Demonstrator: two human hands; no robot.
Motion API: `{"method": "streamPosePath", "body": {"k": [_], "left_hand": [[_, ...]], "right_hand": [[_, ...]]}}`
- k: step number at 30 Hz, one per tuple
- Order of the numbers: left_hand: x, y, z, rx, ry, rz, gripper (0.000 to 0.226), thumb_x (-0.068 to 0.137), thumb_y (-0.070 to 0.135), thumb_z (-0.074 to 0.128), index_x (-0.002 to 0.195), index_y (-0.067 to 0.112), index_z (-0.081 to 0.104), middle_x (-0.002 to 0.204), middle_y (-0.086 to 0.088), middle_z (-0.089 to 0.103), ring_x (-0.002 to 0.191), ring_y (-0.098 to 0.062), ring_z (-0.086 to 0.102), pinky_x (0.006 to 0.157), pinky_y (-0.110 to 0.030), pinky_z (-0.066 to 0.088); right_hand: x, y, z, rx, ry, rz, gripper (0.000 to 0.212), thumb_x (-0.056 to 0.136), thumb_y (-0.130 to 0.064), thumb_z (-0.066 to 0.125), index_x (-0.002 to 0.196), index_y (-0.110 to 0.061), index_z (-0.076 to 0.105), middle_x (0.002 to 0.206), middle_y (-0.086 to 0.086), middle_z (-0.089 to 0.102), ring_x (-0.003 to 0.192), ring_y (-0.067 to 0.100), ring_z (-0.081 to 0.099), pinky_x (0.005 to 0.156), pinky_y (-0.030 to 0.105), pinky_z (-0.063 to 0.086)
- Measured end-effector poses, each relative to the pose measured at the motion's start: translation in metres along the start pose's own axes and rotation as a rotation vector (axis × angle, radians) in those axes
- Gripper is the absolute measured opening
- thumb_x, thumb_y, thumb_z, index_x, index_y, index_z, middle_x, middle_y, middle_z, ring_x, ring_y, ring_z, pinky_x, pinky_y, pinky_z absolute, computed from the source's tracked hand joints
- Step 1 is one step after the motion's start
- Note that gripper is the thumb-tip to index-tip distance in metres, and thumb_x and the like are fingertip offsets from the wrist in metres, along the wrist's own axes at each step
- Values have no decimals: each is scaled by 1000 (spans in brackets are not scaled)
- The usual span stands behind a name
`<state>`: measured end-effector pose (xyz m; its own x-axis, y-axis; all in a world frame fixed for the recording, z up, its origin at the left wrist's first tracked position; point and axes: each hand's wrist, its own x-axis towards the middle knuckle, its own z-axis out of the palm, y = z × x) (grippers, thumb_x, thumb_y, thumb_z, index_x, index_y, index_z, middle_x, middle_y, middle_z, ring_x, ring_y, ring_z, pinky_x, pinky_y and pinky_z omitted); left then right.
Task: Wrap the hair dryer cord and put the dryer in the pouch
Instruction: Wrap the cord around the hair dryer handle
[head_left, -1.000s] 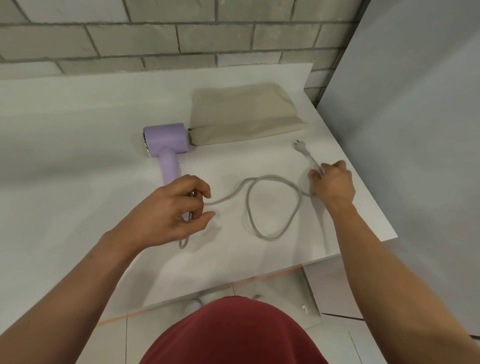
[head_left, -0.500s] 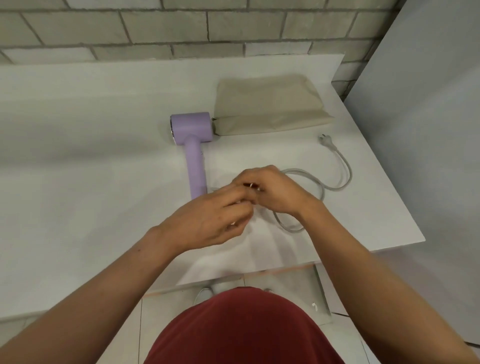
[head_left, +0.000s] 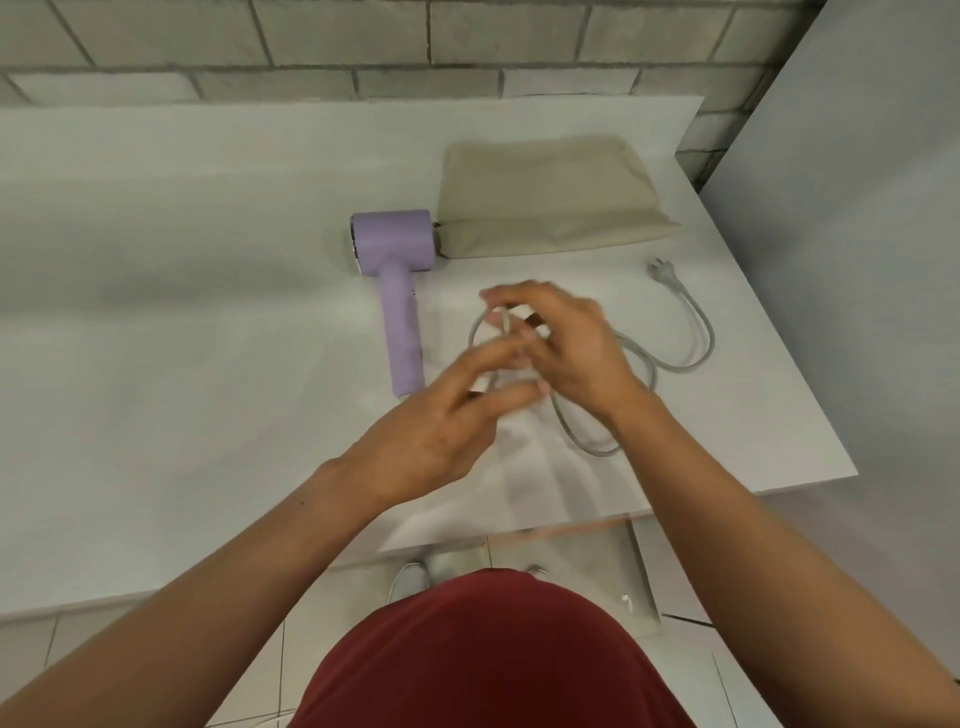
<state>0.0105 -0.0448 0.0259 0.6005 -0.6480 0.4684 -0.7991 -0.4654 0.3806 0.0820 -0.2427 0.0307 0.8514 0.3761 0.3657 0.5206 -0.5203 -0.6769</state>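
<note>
A white table (head_left: 156, 291) stands against a grey brick wall (head_left: 363, 47), with a tiled floor (head_left: 571, 551) below its near edge. On the far right part of the table lies a flat beige pouch (head_left: 545, 197). Just left of it, touching or nearly touching its corner, lies the lilac dryer (head_left: 396, 280), head by the pouch and handle pointing toward the person. The grey cord (head_left: 691, 358) lies in loose curves to the right of the handle, ending at the plug (head_left: 662, 271) near the pouch's front edge. Both hands meet over the cord beside the handle. The right hand (head_left: 571, 353) has its fingers closed on a loop of cord. The left hand (head_left: 431, 441) has fingers stretched out and blurred, seemingly with cord across them; whether it grips is unclear.
</note>
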Motion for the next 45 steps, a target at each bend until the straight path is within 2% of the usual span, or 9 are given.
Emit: {"method": "streamPosePath", "body": {"k": [3, 6, 9, 12, 20, 27, 31, 37, 45], "left_hand": [[-5, -7, 19, -229, 346, -102, 89, 90, -17, 62, 159, 25, 24, 159, -28, 22, 155, -25, 26, 99, -40, 58], [-6, -1, 31, -248, 424, -174, 85, 92, -10, 68, 158, 26, 27, 165, -4, 21, 151, -37, 31, 102, -34, 55], [-11, -12, 33, -199, 111, -458, 41, 105, 31, 58, 141, 13, 52, 136, -2, 60, 125, -16, 59, 96, -25, 49], [-21, -32, 47, 82, -262, -285, 48, 110, 47, 35, 100, 13, 68, 84, 1, 70, 78, -23, 64, 99, -31, 44], [-10, -62, 63, 449, -289, -127, 48, 102, 49, 34, 92, 25, 74, 70, 8, 66, 69, -22, 62, 75, -34, 47], [-11, -68, 49, 238, -453, -101, 69, 100, 70, 25, 116, 22, 73, 95, 5, 71, 89, -21, 63, 87, -34, 48], [-11, -85, 21, -84, -310, -206, 46, 104, 30, 40, 138, 9, 61, 127, -8, 64, 117, -21, 53, 107, -20, 36], [0, -157, -18, 249, -219, -339, 73, 71, -14, 45, 140, 6, 59, 139, -24, 56, 125, -48, 54, 104, -53, 47], [28, -199, -18, 606, -494, -87, 56, 83, 6, 73, 137, 16, 63, 148, -15, 54, 133, -43, 48, 103, -50, 42]], "right_hand": [[9, 3, -25, -93, 236, -133, 16, 97, -11, 74, 111, -3, 74, 118, 6, 75, 105, 24, 73, 85, 40, 63], [8, 4, -45, -172, 375, -199, 12, 93, -7, 80, 101, 0, 76, 109, 3, 75, 100, 26, 75, 84, 40, 64], [-7, 14, -61, -214, 476, -170, 14, 90, -7, 83, 97, 3, 76, 105, 11, 76, 99, 24, 76, 84, 38, 64], [-31, 30, -77, -185, 542, -54, 18, 88, -10, 85, 96, 3, 75, 106, 15, 76, 100, 23, 75, 86, 34, 63], [-113, 91, -98, -364, 114, 293, 19, 78, 1, 88, 92, -8, 77, 109, 9, 76, 97, 29, 73, 88, 47, 62], [-123, 89, -86, -543, -266, 467, 40, 88, 11, 57, 117, -9, 78, 127, 8, 74, 115, 39, 64, 100, 47, 54], [-113, 61, -74, -579, -112, 257, 42, 81, 16, 66, 115, -5, 78, 120, 12, 74, 105, 42, 63, 94, 44, 57], [-92, 30, -30, -419, -400, 226, 43, 94, -43, 74, 132, -22, 72, 141, -1, 62, 133, 23, 49, 110, 41, 43], [-84, 18, -28, -469, -360, 259, 15, 99, -30, 68, 109, -22, 76, 100, -5, 71, 92, 21, 63, 84, 42, 54]]}}
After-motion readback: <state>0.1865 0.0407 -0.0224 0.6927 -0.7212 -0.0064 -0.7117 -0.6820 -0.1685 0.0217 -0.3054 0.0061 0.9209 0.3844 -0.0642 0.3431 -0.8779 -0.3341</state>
